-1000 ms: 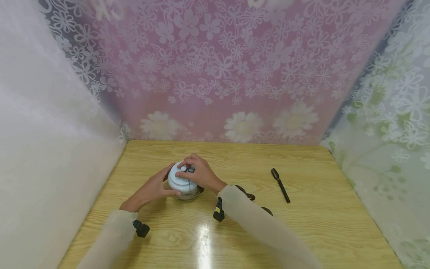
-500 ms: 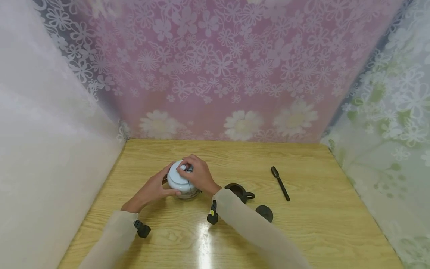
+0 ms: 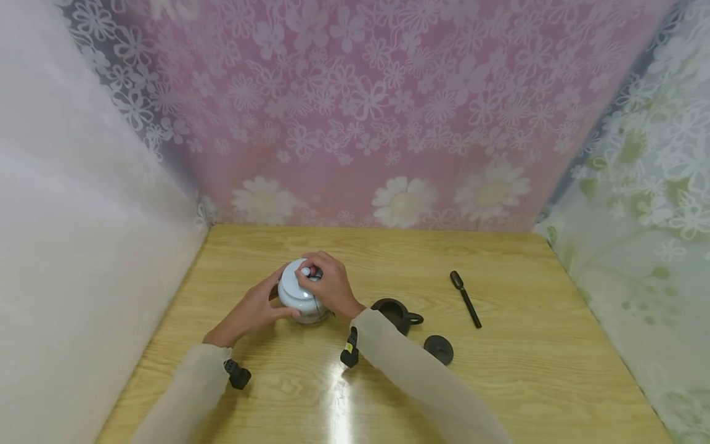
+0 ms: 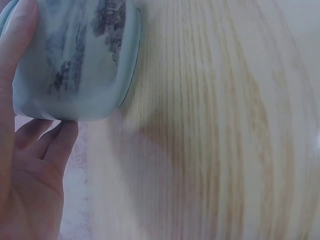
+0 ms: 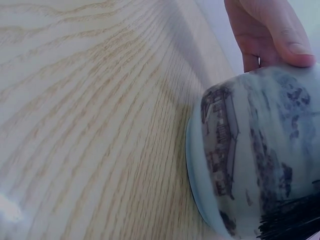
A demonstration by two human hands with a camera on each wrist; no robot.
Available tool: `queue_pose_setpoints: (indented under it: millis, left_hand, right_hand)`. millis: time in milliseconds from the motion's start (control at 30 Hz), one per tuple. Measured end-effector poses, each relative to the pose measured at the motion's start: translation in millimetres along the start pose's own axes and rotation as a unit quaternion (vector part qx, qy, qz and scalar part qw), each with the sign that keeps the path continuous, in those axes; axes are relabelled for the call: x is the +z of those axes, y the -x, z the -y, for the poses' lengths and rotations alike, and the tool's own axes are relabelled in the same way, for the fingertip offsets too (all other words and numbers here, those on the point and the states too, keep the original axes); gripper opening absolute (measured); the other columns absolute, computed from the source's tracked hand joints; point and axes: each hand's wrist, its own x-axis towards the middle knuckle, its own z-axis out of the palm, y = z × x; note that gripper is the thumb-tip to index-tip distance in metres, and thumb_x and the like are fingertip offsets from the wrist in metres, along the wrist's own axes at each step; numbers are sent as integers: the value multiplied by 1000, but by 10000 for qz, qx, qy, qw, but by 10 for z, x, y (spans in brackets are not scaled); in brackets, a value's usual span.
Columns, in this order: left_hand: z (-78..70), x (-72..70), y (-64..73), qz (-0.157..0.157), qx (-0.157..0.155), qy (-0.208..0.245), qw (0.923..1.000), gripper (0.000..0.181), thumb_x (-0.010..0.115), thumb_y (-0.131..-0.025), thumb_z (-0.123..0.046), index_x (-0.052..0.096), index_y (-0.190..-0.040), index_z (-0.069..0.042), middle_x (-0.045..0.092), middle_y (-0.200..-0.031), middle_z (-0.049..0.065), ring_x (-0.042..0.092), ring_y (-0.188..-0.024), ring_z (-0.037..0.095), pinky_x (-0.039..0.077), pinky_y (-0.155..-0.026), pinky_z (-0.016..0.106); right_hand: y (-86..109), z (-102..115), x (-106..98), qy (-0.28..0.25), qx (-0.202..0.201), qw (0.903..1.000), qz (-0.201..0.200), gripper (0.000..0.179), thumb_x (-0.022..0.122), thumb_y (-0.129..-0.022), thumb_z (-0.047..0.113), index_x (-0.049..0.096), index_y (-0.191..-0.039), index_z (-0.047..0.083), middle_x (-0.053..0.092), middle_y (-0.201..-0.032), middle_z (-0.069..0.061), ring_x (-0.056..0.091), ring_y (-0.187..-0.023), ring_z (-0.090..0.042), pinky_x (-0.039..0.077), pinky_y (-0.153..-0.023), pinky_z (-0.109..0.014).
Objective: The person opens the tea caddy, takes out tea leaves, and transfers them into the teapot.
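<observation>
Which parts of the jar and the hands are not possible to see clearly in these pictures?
- Head view: the jar lid is partly covered by the right hand.
- Left wrist view: the picture's edge cuts off the jar's top; the left hand hides one side.
- Right wrist view: the right hand is out of frame.

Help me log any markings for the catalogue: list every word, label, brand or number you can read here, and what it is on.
No readable text anywhere.
Pale jar, held by the left hand and right hand: only a painted ink landscape, no writing legible.
Yellow tag on the right wrist strap: too small to read.
Dark teapot, its lid and spoon: no markings visible.
</observation>
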Motion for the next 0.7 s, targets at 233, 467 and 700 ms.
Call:
queue_pose_setpoints:
  millis: [233, 467, 700]
  left_hand:
    - [-29, -16, -9, 48, -47, 54, 10000, 120, 89, -90, -48, 12, -178, -23, 29, -180, 10, 45, -158, 35, 48, -124, 56]
    - [-31, -8, -3, 74, -119, 252, 9996, 119, 90, -89, -49, 14, -177, -25, 31, -179, 9, 47, -157, 34, 48, -124, 55]
    - [-1, -41, 6, 103, -183, 236, 9995, 119, 90, -89, -49, 15, -177, -24, 33, -178, 8, 46, -158, 34, 47, -125, 55]
  right_hand:
    - [0, -21, 13, -49, -192, 9995, -245, 7, 77, -102, 16, 78, -99, 11, 76, -120, -11, 74, -108, -25, 66, -95, -35]
    - [12, 1, -17, -241, -274, 9989, -303, 9, 76, -104, 16, 77, -101, 8, 73, -111, -11, 74, -115, -26, 65, -98, -35]
    - [-60, 29, -200, -233, -65, 9973, 700, 16, 81, -102, 24, 79, -112, 12, 73, -132, -11, 67, -134, -28, 61, -110, -40]
